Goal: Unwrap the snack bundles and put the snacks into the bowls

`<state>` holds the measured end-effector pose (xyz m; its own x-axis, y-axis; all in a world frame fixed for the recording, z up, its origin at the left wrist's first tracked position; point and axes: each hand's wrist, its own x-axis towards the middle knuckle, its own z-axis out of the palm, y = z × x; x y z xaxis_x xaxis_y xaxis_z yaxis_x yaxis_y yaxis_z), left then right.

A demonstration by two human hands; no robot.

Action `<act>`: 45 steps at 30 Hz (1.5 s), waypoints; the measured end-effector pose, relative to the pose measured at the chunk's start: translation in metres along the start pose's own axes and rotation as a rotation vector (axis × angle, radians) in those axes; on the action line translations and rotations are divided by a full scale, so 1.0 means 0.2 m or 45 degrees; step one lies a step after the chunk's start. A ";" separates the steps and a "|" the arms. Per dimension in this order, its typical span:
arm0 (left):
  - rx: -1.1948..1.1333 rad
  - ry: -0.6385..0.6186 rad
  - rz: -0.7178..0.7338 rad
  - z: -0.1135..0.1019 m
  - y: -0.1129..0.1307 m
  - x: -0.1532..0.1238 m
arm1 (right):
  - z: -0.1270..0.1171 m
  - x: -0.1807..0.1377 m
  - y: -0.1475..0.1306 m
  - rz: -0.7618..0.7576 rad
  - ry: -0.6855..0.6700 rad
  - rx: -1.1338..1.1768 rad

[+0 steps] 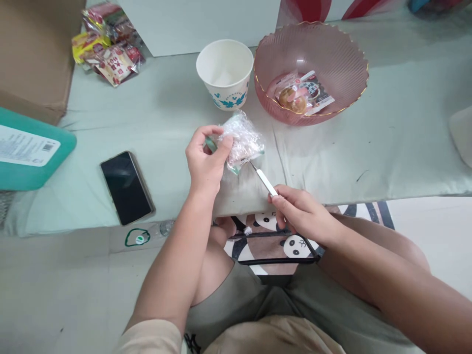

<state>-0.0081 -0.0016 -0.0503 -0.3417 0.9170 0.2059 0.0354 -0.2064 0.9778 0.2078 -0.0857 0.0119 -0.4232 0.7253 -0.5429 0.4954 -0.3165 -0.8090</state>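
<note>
Between the thumb and fingers of my left hand point(208, 155) is a crinkled clear plastic packet point(244, 138) with green edges; its contents are hard to make out. My right hand point(300, 211) grips a slim white-handled tool point(266, 182) with a thin, dark pointed tip. That tip is at the packet's lower edge; whether it has gone through the plastic I cannot tell. Just behind the packet stands a white paper cup point(230, 93) with blue leaf print. Right of the cup, a pink ribbed bowl point(341, 59) with a gold wavy rim holds packaged snacks point(300, 96).
A black phone point(127, 188) lies on the pale green cloth surface point(165, 118) at left. Beyond it are a teal container point(40, 169), a cardboard box point(33, 54) and a pile of wrapped snacks point(110, 49). A panda-print item point(273, 250) sits below the front edge, between my legs.
</note>
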 end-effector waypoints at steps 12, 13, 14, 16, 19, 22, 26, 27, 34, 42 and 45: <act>-0.139 -0.297 -0.277 -0.01 0.09 0.00 | -0.39 -0.01 0.19 0.071 0.934 -1.172; -0.102 -0.343 -0.253 -0.01 0.09 -0.01 | -0.41 0.00 0.22 0.085 0.957 -1.189; -0.067 -0.389 -0.228 0.00 0.09 -0.01 | -0.42 0.01 0.25 0.068 0.992 -1.202; -0.007 -0.470 -0.183 0.01 0.09 -0.03 | -0.45 0.03 0.30 -0.034 1.099 -1.209; 0.059 -0.553 -0.161 0.03 0.09 -0.04 | -0.42 0.05 0.29 -0.250 1.256 -1.099; 0.126 -0.613 -0.133 0.04 0.10 -0.06 | -0.30 0.05 0.19 -0.586 1.087 -0.876; 0.215 -0.690 -0.051 0.06 0.10 -0.08 | -0.12 0.06 0.07 -0.773 0.755 -0.770; 0.232 -0.690 -0.046 0.06 0.10 -0.08 | -0.09 0.07 0.06 -0.778 0.728 -0.772; 0.325 -0.467 -0.106 0.03 0.05 -0.04 | -0.09 0.07 0.08 -1.016 0.596 -0.834; 0.572 -0.543 0.310 0.00 0.09 -0.06 | -0.10 0.06 0.13 -1.010 0.585 -0.948; 0.534 -0.508 0.242 0.01 0.11 -0.06 | -0.10 0.07 0.13 -1.016 0.587 -0.953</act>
<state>-0.0014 -0.0154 -0.0313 0.0821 0.9513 0.2972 0.4562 -0.3010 0.8374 0.2299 -0.0726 -0.0121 -0.5761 0.7558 0.3113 0.6007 0.6498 -0.4659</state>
